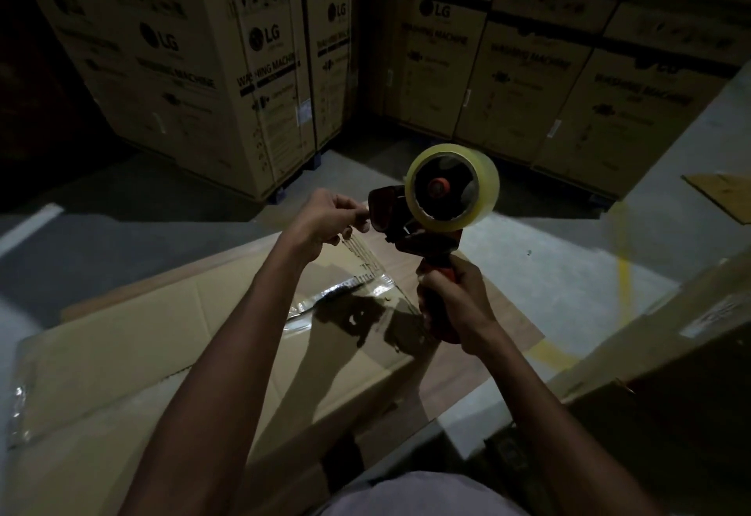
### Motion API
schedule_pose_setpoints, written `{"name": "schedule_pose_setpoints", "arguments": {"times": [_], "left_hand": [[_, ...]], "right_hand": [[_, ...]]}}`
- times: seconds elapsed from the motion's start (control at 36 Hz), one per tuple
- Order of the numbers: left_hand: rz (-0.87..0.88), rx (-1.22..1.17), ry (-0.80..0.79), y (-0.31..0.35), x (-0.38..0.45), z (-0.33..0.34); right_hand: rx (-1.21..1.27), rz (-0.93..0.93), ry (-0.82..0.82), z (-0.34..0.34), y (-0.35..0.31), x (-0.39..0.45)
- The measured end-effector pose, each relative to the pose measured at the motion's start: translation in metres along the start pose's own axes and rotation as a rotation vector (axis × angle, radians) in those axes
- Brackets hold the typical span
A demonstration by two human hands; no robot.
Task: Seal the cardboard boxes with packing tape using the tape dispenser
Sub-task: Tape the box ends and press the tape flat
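Observation:
A red and black tape dispenser carrying a roll of clear tape is held up in the air over a flattened cardboard box. My right hand grips its handle from below. My left hand pinches the loose end of the tape at the dispenser's front edge. A strip of clear tape lies crinkled along the box's seam, under my hands.
Tall stacks of printed washing machine cartons stand on pallets ahead and to the right. Another cardboard box sits at my right. A loose cardboard piece lies on the concrete floor with yellow line markings.

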State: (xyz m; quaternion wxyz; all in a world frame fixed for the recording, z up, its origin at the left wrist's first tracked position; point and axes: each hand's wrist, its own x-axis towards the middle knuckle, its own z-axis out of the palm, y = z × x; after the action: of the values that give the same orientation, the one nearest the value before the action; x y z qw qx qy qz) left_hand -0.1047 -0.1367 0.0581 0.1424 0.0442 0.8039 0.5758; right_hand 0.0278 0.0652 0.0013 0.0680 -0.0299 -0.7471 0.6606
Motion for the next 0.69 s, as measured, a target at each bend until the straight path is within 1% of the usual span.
{"name": "schedule_pose_setpoints", "arguments": {"times": [0.14, 0.33, 0.47, 0.56, 0.61, 0.69], "left_hand": [[0.013, 0.021, 0.061, -0.003, 0.007, 0.007], [0.085, 0.144, 0.131, -0.005, 0.018, 0.011], [0.151, 0.233, 0.073, -0.004, 0.026, 0.002], [0.195, 0.305, 0.072, -0.002, 0.031, 0.003], [0.218, 0.323, 0.099, -0.001, 0.036, 0.002], [0.231, 0.344, 0.187, -0.003, 0.048, -0.009]], "right_hand": [[0.019, 0.031, 0.001, 0.003, -0.002, 0.001], [-0.029, 0.041, 0.003, 0.007, -0.002, 0.005], [-0.042, 0.018, -0.003, 0.009, -0.003, 0.005], [-0.046, 0.025, 0.005, 0.014, -0.007, 0.006], [-0.045, 0.031, 0.018, 0.015, -0.01, 0.008], [-0.035, 0.055, 0.01, 0.012, -0.012, 0.009]]}}
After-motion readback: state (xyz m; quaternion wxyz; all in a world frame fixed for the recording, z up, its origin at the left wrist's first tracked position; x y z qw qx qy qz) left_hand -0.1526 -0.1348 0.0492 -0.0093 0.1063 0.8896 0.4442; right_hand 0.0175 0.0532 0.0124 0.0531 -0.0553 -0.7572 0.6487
